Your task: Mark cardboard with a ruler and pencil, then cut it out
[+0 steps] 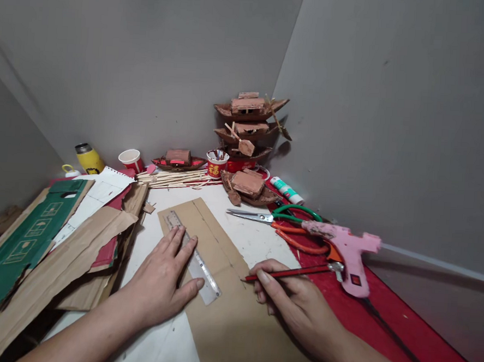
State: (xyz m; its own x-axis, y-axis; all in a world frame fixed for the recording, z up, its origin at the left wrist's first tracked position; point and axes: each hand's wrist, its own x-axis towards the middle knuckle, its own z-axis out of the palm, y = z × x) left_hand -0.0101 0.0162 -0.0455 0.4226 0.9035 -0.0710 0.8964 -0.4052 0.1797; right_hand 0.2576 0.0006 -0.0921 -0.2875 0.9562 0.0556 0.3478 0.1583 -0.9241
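Note:
My left hand (166, 277) lies with its fingers spread on a clear ruler (204, 277), which rests on a brown cardboard sheet (206, 222). Thin pencil marks run along the sheet to the right of the ruler. In my right hand (288, 293) is a red and black pencil (297, 272), pinched between thumb and fingers. Its tip points left, at or just above the cardboard near the marks. I cannot tell whether the tip touches.
Scissors (252, 216) and a pink glue gun (354, 253) lie to the right. Cardboard scraps (99, 232) pile up at the left. Behind are sticks (176, 178), a paper cup (217, 166), a yellow bottle (88, 158) and several model boats (248, 184).

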